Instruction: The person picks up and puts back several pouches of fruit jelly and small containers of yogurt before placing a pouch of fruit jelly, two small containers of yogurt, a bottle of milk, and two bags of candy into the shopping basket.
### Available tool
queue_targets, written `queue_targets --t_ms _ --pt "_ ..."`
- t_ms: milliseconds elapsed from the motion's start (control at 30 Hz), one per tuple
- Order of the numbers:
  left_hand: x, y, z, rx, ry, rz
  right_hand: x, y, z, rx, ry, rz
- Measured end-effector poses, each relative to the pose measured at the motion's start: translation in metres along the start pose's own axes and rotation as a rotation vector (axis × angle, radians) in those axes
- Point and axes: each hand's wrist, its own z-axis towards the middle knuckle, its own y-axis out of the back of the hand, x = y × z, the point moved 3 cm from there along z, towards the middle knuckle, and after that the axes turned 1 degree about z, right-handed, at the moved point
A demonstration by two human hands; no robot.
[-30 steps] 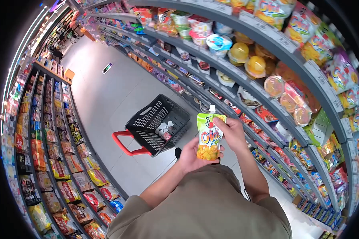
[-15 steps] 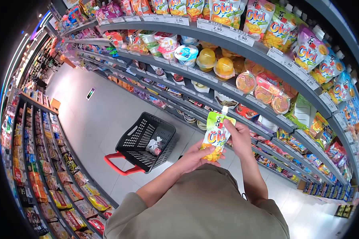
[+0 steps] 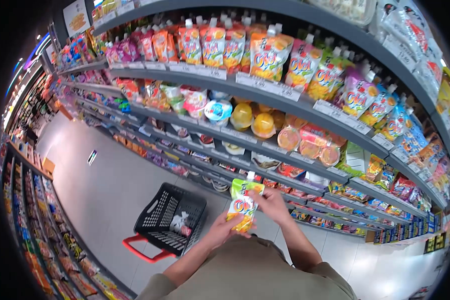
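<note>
A green and white jelly drink pouch (image 3: 242, 205) with a white spout cap and orange fruit print is held upright in front of my body. My left hand (image 3: 224, 229) grips its lower left side, thumb across the front. Near the top right, my right hand (image 3: 272, 204) closes on the pouch just below the cap. A black shopping basket (image 3: 152, 220) with a red handle (image 3: 145, 250) stands on the floor to the left. Inside it lies a small white and red package (image 3: 181, 222).
A curved-looking shelf unit (image 3: 225, 82) fills the front and right, with similar pouches (image 3: 270, 57) on an upper shelf and jelly cups (image 3: 218, 111) below. Another snack shelf (image 3: 40, 220) runs along the left. Tiled floor (image 3: 97, 190) lies between them.
The view has tilted up, so the upper shelf of pouches shows more fully. The hands, pouch and basket appear lower and further left. Both hands still hold the pouch.
</note>
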Motion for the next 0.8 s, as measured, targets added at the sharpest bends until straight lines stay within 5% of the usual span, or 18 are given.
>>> queue_targets --t_ms 633,800 --pt "0.003 0.018 -0.002 -0.057 -0.017 0.016 0.019 -0.006 0.004 0.124 -0.017 -0.26" --pt "0.011 0.035 0.004 0.008 -0.065 -0.05 0.152 0.045 -0.003 -0.299 0.258 -0.443"
